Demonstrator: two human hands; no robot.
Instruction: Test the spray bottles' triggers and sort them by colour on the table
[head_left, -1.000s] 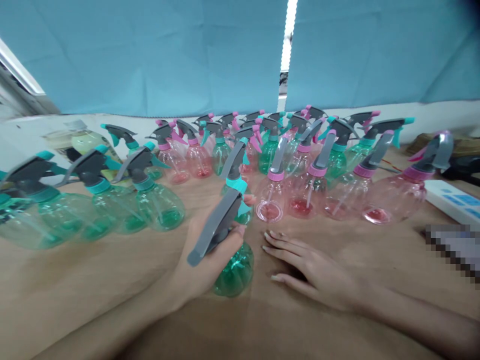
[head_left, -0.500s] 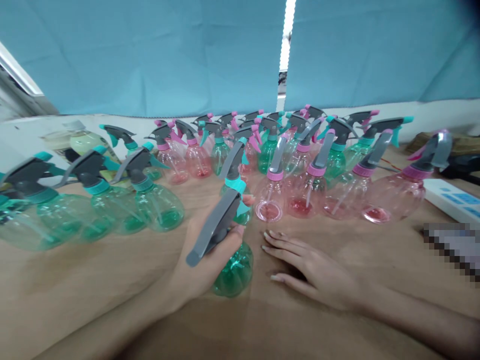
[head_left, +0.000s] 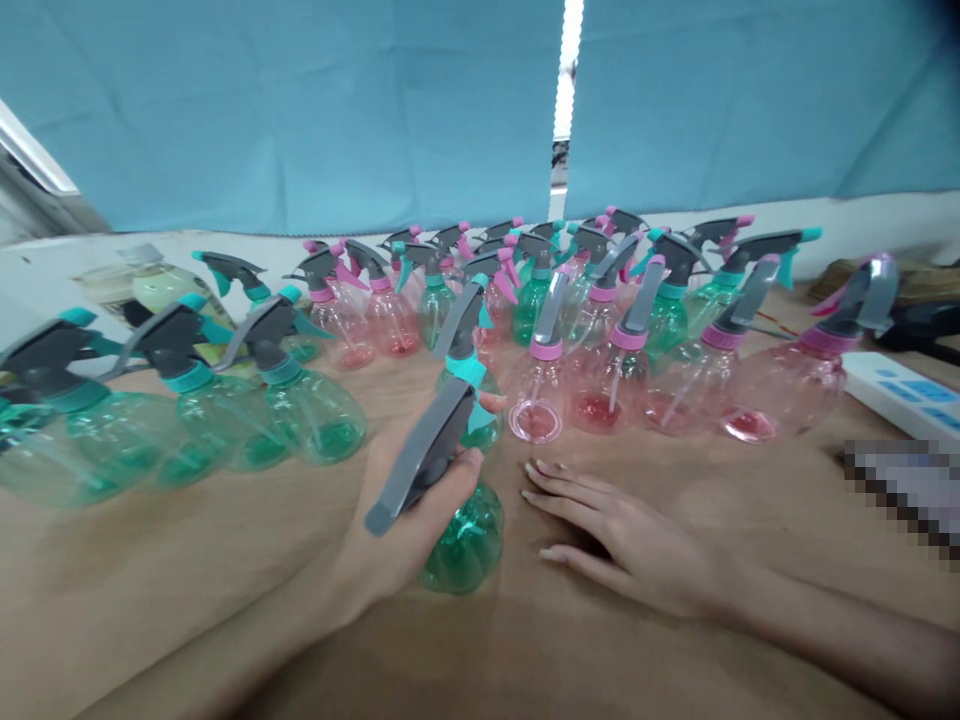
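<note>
My left hand [head_left: 409,510] is wrapped round the neck of a green spray bottle [head_left: 466,545] with a grey head and a turquoise nozzle and trigger. The nozzle points away from me, and part of the bottle is hidden behind my fingers. On the brown tabletop [head_left: 555,650] my right hand [head_left: 611,515] lies flat, palm down, fingers stretched out, holding nothing. Just beyond the held bottle stands another green spray bottle [head_left: 486,435], partly covered by it. A pink spray bottle [head_left: 537,395] stands a little past my right fingertips.
Several green spray bottles [head_left: 319,420] stand in a row on the left. Several pink ones [head_left: 686,395] line the right, with mixed colours behind. A white device with blue keys [head_left: 904,400] and a pixelated object [head_left: 907,490] lie at the far right. A blue curtain [head_left: 337,120] hangs behind.
The whole view has shifted very slightly. My left hand keeps its hold on the green spray bottle, and my right hand rests in the same spot.
</note>
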